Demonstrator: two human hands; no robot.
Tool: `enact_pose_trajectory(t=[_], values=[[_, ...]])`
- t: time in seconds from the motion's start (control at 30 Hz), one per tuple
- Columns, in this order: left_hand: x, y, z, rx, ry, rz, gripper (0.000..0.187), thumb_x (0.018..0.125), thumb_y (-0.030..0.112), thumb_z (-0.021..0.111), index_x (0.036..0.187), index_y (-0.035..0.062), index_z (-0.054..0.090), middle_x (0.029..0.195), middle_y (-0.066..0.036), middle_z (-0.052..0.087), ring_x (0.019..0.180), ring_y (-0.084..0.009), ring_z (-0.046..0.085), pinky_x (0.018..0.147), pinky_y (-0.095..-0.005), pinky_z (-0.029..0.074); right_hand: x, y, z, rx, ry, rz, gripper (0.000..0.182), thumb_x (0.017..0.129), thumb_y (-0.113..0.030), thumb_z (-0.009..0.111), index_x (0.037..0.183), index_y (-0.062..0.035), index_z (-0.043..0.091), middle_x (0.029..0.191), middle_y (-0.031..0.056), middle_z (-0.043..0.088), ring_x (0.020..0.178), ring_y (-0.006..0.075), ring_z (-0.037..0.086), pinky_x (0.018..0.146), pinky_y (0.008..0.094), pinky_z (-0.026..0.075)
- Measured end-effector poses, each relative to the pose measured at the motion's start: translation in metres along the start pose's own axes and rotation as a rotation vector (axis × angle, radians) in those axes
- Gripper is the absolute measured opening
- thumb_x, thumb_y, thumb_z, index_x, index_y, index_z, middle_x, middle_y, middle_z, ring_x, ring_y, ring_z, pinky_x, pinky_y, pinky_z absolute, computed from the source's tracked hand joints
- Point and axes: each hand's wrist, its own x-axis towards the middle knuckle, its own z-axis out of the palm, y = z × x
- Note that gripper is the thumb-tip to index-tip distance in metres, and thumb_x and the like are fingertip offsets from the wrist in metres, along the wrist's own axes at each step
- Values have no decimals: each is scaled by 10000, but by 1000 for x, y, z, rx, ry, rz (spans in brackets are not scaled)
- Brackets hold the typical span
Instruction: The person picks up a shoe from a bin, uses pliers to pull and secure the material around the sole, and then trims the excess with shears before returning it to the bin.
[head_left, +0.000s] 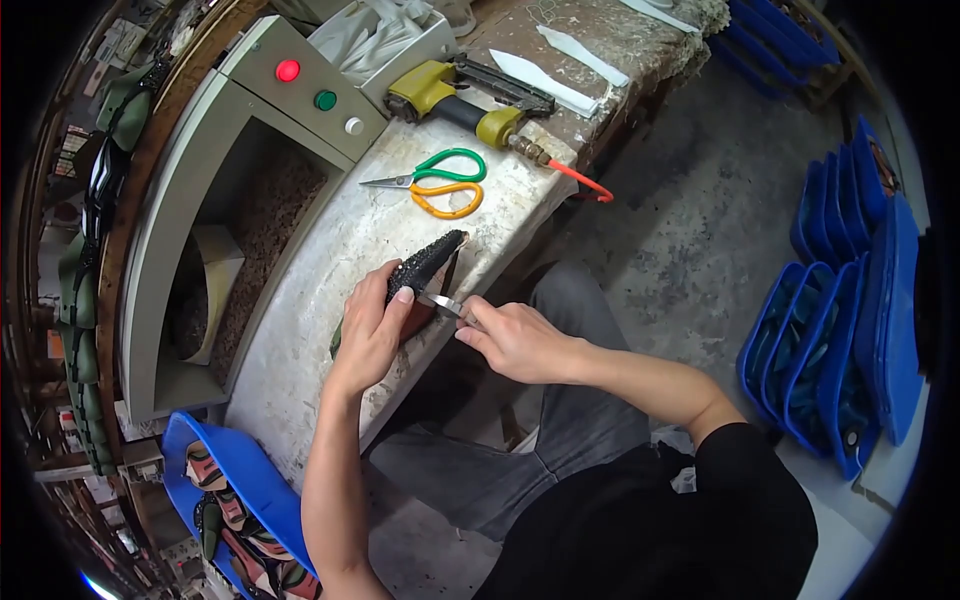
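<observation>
My left hand [372, 325] presses on a black, sparkly shoe [428, 262] near the front edge of the worktop, fingers closed over its top. Its pointed end faces away from me, and a brownish underside shows between my hands. In my right hand [515, 342] is a knife-like tool with a flat metal blade [441, 301]; my fingers are wrapped round its handle. The blade's tip meets the shoe's side beside my left thumb. Beyond the shoe, scissors [412, 182] with one green and one orange handle lie on the worktop.
A yellow air stapler [425, 85] with a red hose [585, 183] lies farther back, near white strips [545, 85]. A grey machine [340, 125] with buttons stands at left. One blue bin [245, 455] holds shoe parts; several blue bins [815, 340] stand at right.
</observation>
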Motion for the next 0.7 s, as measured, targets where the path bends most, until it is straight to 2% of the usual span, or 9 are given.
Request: enact_pose_trajectory(t=[0.03, 0.17, 0.2, 0.37, 0.5, 0.7], values=[[-2, -2, 1, -3, 0, -9, 503, 1109, 312, 482, 1502, 1, 520, 1378, -191, 634, 1254, -359, 583, 1140, -439, 396, -2, 2, 0, 4, -8, 3, 203, 1075, -171, 592, 1105, 22, 536, 849, 198, 744, 688, 415, 720, 627, 482, 534], [-1, -1, -1, 33, 4, -6, 500, 1113, 322, 484, 1496, 2, 521, 1372, -181, 635, 1253, -352, 584, 1144, -438, 391, -6, 5, -4, 457, -88, 114, 220, 1082, -198, 586, 1123, 14, 546, 827, 209, 742, 681, 436, 721, 613, 512, 531], [-1, 0, -1, 33, -3, -6, 500, 1113, 322, 484, 1496, 2, 521, 1372, -181, 635, 1253, -352, 584, 1144, -438, 391, -5, 6, -2, 461, -85, 118, 220, 1082, -198, 586, 1123, 14, 546, 827, 209, 742, 681, 436, 721, 613, 512, 531], [-3, 4, -2, 11, -27, -41, 498, 1115, 324, 489, 1497, 5, 519, 1380, -179, 627, 1261, -351, 578, 1145, -445, 388, 17, 22, 29, 773, -71, 74, 221, 1065, -194, 622, 1114, 14, 565, 796, 177, 740, 633, 373, 722, 569, 452, 522], [-4, 5, -1, 8, -27, -48, 494, 1122, 323, 486, 1498, 5, 517, 1388, -179, 617, 1274, -356, 568, 1159, -453, 379, 26, 34, 47, 154, 234, -209, 204, 1041, -167, 652, 1098, 12, 573, 771, 165, 737, 596, 374, 710, 532, 434, 512], [-11, 4, 3, -71, -12, -122, 491, 1124, 312, 488, 1501, -1, 513, 1418, -195, 601, 1289, -362, 555, 1165, -466, 378, 28, 48, 51, 107, 281, -299, 186, 1029, -115, 658, 1136, 12, 572, 737, 134, 726, 568, 359, 688, 530, 429, 500]])
